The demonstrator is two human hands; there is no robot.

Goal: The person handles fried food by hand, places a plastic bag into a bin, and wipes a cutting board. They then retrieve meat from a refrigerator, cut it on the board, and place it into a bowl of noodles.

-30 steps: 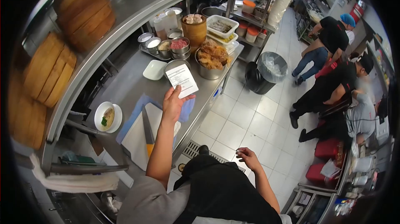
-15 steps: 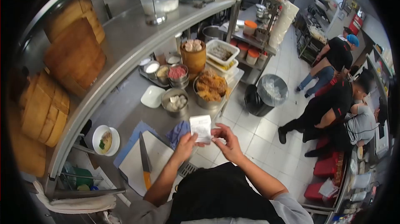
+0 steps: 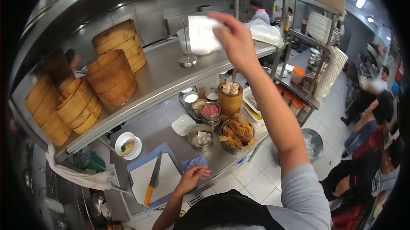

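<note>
My right hand [image 3: 240, 45] is raised at the upper shelf, pinching a white paper slip [image 3: 200, 33] that is blurred by motion. In this view the slip overlaps the thin rod of a metal bill spike [image 3: 188, 61] standing on the shelf. Low at the front edge of the counter, my left hand [image 3: 193, 180] is empty, its fingers loosely bent and apart. Just beyond it lies a crumpled blue cloth [image 3: 194, 162]. To its left, a knife [image 3: 153, 178] with a yellow handle rests on a white cutting board [image 3: 170, 182].
On the counter [image 3: 147, 129] stand a white bowl [image 3: 124, 139] of food, a metal bowl of whitish balls [image 3: 200, 138] and a pot heaped with brown food [image 3: 237, 132]. Bamboo steamers [image 3: 112, 78] line the upper shelf. Several people work in the aisle at right.
My right hand has carried the slip from in front of my body up to the shelf. My left hand has let go of it and dropped lower. The view has tilted up.
</note>
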